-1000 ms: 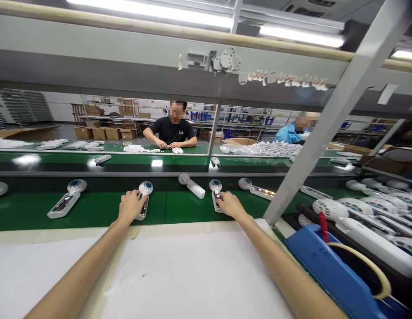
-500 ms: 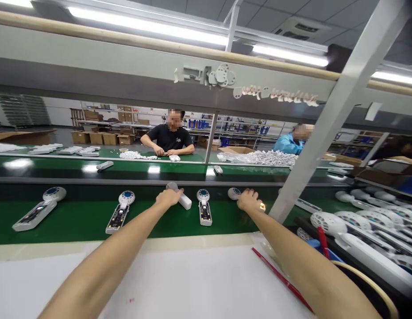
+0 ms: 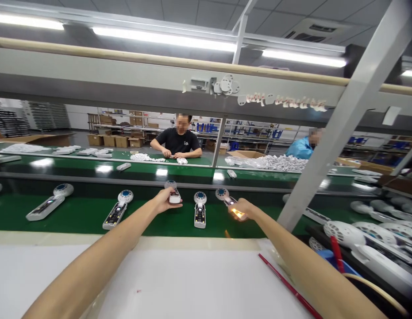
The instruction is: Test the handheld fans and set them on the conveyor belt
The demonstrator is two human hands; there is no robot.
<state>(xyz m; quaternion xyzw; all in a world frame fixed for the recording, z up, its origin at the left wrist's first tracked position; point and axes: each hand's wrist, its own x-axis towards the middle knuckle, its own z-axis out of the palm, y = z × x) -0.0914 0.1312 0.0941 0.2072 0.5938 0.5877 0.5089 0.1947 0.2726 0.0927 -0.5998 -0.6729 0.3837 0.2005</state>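
My left hand is closed around a white handheld device with a round head. Its handle tilts towards me and part of the open inside shows. To the right, my right hand grips the handle of a similar device, whose blue-centred round head points away from me. Orange light glows from that handle beside my fingers. Between my hands lies another device on the green conveyor belt, its handle open over a dark circuit board.
More open devices lie on the belt at left, one being this device. A slanted metal post rises at right, near stacked white devices. A red pen-like stick lies on the white worktop. A co-worker sits opposite.
The left-hand device has turned from its plain white side to its open side. My right hand has brought its device nearer, and its orange-lit handle now shows. The view has shifted slightly.
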